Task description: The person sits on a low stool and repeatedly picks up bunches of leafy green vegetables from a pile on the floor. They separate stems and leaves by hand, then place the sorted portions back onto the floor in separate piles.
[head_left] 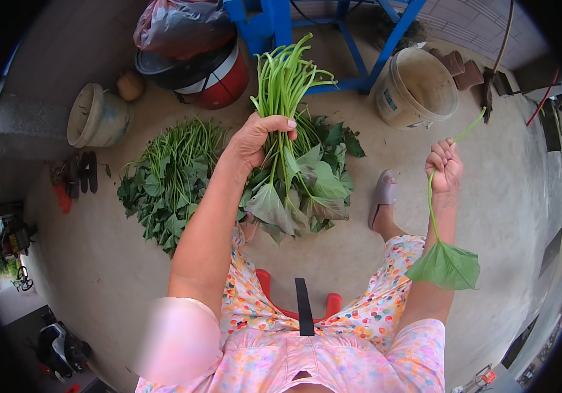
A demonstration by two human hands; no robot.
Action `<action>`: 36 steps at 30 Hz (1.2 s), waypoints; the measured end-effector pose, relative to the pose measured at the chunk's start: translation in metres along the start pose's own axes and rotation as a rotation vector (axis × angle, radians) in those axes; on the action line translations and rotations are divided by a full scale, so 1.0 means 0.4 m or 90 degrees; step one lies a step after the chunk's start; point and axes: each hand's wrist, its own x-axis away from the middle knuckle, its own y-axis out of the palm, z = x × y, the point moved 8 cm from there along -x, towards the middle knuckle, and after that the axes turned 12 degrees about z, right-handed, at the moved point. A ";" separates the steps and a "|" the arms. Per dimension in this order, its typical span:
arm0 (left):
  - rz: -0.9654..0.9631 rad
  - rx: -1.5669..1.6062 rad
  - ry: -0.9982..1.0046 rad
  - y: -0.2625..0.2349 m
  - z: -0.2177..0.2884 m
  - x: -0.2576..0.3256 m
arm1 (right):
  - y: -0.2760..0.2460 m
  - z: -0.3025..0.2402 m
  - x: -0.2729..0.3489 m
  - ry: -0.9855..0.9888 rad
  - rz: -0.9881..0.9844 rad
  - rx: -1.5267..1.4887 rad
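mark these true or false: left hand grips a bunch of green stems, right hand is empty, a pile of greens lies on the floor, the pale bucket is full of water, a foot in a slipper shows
1. The left hand grips a bunch of long green leafy stems. True.
2. The right hand is empty. False: it pinches a single green stem with one broad leaf hanging down.
3. A pile of leafy greens lies on the concrete floor. True.
4. The pale plastic bucket is full of water. False: its inside looks dry and empty.
5. A foot in a pale slipper shows. True.
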 end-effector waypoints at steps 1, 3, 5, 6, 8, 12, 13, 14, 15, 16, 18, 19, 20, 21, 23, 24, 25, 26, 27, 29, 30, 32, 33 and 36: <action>-0.001 0.005 -0.010 0.001 -0.004 0.000 | 0.000 0.005 -0.001 -0.010 0.010 0.019; -0.016 0.017 -0.036 0.002 -0.015 0.000 | -0.001 0.009 -0.002 -0.042 0.036 0.062; -0.040 0.040 -0.066 0.005 -0.028 -0.002 | 0.000 0.010 0.000 -0.085 0.066 0.108; -0.058 0.058 -0.082 0.007 -0.035 -0.004 | 0.005 0.012 0.003 -0.099 0.074 0.130; -0.088 0.084 -0.102 0.009 -0.049 -0.008 | 0.013 0.018 0.010 -0.125 0.089 0.173; -0.125 0.108 -0.109 0.023 -0.057 -0.007 | 0.022 0.045 0.017 -0.130 0.107 0.240; -0.130 0.111 -0.109 0.027 -0.056 -0.006 | 0.025 0.053 0.018 -0.126 0.108 0.255; -0.123 0.119 -0.115 0.028 -0.059 -0.006 | 0.028 0.060 0.020 -0.122 0.110 0.271; -0.113 0.124 -0.111 0.030 -0.059 -0.006 | 0.035 0.066 0.021 -0.122 0.106 0.289; -0.102 0.128 -0.108 0.033 -0.058 -0.004 | 0.043 0.072 0.022 -0.122 0.102 0.308; -0.098 0.131 -0.111 0.033 -0.057 -0.005 | 0.065 0.078 0.027 -0.134 0.089 0.366; -0.093 0.131 -0.116 0.031 -0.063 -0.008 | 0.079 0.078 0.032 -0.144 0.079 0.405; -0.089 0.131 -0.121 0.033 -0.068 -0.012 | 0.091 0.079 0.035 -0.156 0.070 0.443; -0.084 0.131 -0.126 0.036 -0.071 -0.013 | 0.092 0.086 0.036 -0.148 0.082 0.471; -0.090 0.120 -0.115 0.046 -0.067 -0.008 | 0.091 0.102 0.041 -0.133 0.107 0.525; -0.084 0.115 -0.103 0.052 -0.066 -0.006 | 0.093 0.118 0.041 -0.119 0.108 0.551; -0.078 0.111 -0.091 0.057 -0.063 -0.005 | 0.093 0.135 0.040 -0.106 0.108 0.577; -0.080 0.104 -0.091 0.062 -0.061 -0.004 | 0.091 0.147 0.038 -0.092 0.109 0.604; -0.077 0.084 -0.074 0.064 -0.059 -0.004 | 0.091 0.131 0.033 -0.151 0.124 0.658; -0.069 0.044 -0.039 0.065 -0.054 -0.006 | 0.087 0.099 0.021 -0.271 0.152 0.765; -0.069 0.042 -0.045 0.065 -0.055 -0.008 | 0.087 0.084 0.015 -0.329 0.149 0.770; -0.063 0.056 -0.056 0.062 -0.057 -0.007 | 0.097 0.062 0.016 -0.445 0.141 0.777; -0.060 0.063 -0.061 0.059 -0.057 -0.006 | 0.091 0.073 0.013 -0.419 0.149 0.763; -0.062 0.080 -0.078 0.066 -0.070 -0.006 | 0.070 0.152 0.010 -0.278 0.168 0.651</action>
